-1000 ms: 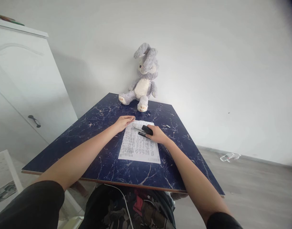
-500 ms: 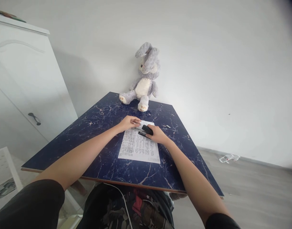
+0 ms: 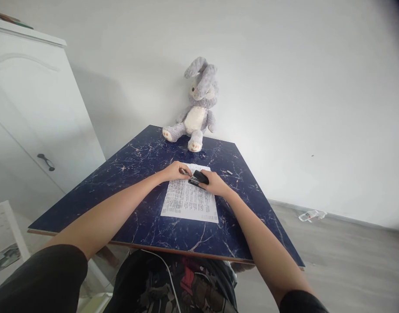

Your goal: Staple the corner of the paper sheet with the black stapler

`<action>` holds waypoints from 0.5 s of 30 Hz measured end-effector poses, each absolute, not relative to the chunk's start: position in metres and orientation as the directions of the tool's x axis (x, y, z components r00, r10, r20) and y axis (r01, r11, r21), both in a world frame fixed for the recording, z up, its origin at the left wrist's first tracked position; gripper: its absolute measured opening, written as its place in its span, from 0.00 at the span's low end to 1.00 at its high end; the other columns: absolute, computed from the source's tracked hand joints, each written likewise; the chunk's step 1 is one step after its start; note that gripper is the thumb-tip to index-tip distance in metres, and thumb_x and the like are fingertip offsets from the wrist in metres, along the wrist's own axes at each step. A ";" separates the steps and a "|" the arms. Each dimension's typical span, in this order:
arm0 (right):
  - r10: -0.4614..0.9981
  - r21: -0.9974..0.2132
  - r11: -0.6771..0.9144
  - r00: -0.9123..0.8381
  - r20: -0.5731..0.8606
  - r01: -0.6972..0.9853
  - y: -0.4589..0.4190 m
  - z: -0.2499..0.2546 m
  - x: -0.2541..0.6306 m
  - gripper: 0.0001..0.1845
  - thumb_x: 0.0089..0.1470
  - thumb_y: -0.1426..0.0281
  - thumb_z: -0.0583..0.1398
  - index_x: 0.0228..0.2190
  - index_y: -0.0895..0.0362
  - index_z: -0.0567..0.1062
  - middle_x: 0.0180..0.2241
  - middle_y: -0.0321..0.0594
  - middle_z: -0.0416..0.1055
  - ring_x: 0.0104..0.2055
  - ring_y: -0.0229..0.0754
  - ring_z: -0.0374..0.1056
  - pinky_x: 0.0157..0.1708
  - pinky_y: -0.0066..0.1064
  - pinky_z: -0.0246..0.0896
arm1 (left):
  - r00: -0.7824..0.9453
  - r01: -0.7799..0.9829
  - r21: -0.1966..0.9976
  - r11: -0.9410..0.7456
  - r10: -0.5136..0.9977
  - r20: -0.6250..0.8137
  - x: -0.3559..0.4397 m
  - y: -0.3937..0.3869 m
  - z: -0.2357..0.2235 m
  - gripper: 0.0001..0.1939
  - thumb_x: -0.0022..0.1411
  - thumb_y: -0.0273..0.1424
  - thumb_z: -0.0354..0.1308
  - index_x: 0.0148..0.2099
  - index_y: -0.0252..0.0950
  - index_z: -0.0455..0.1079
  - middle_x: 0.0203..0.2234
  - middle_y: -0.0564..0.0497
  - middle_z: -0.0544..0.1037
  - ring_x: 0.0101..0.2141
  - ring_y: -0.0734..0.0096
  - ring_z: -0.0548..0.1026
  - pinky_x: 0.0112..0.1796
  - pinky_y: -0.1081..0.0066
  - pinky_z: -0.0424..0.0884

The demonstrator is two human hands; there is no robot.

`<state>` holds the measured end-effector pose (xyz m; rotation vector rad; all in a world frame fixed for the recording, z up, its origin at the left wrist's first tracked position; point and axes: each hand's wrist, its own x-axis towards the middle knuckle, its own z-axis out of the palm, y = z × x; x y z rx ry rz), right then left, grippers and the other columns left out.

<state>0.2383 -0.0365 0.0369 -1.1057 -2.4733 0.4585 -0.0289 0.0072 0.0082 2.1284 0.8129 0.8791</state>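
A black stapler (image 3: pixel 198 178) lies over the printed paper (image 3: pixel 189 204), its upper arm lifted from its base. My right hand (image 3: pixel 215 183) is closed around the stapler's rear end. At the stapler's front end, my left hand (image 3: pixel 176 171) has thumb and fingertips pinched together, touching or very close to it. Whatever is between those fingertips is too small to make out. Both hands are over the upper part of the paper, which lies flat on the dark blue marbled table (image 3: pixel 137 217).
A grey plush rabbit (image 3: pixel 196 117) sits at the table's far end against the wall. A small white piece (image 3: pixel 229 172) lies right of the paper. A white cabinet (image 3: pixel 33 104) stands at left. Clear plastic packaging (image 3: pixel 312 215) is on the floor at right.
My left fingers have closed into a pinch and moved slightly down toward the stapler's front. The silver part that stuck out there is now hidden. My right hand keeps its hold.
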 end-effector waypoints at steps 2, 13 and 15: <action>0.757 -0.444 0.639 -0.615 0.220 0.628 -0.036 0.036 0.239 0.10 0.55 0.68 0.65 0.36 0.54 0.68 0.35 0.38 0.75 0.35 0.43 0.67 0.35 0.31 0.54 | 0.568 0.268 0.785 -0.559 0.750 0.340 -0.029 0.008 0.007 0.13 0.58 0.39 0.73 0.42 0.36 0.85 0.37 0.45 0.87 0.39 0.61 0.84 0.41 0.68 0.76; 0.750 -0.438 0.647 -0.623 0.222 0.624 -0.034 0.034 0.239 0.09 0.55 0.69 0.64 0.36 0.54 0.68 0.34 0.37 0.74 0.34 0.43 0.67 0.34 0.31 0.54 | 0.595 0.293 0.754 -0.588 0.730 0.338 -0.028 0.005 0.011 0.12 0.58 0.38 0.72 0.41 0.37 0.86 0.38 0.45 0.87 0.39 0.62 0.83 0.40 0.69 0.74; 0.751 -0.438 0.646 -0.622 0.221 0.625 -0.034 0.035 0.239 0.09 0.55 0.69 0.64 0.36 0.54 0.68 0.34 0.37 0.74 0.34 0.43 0.67 0.34 0.31 0.54 | 0.604 0.296 0.746 -0.597 0.722 0.339 -0.028 0.005 0.011 0.12 0.59 0.38 0.72 0.42 0.37 0.86 0.38 0.45 0.87 0.39 0.62 0.83 0.40 0.69 0.74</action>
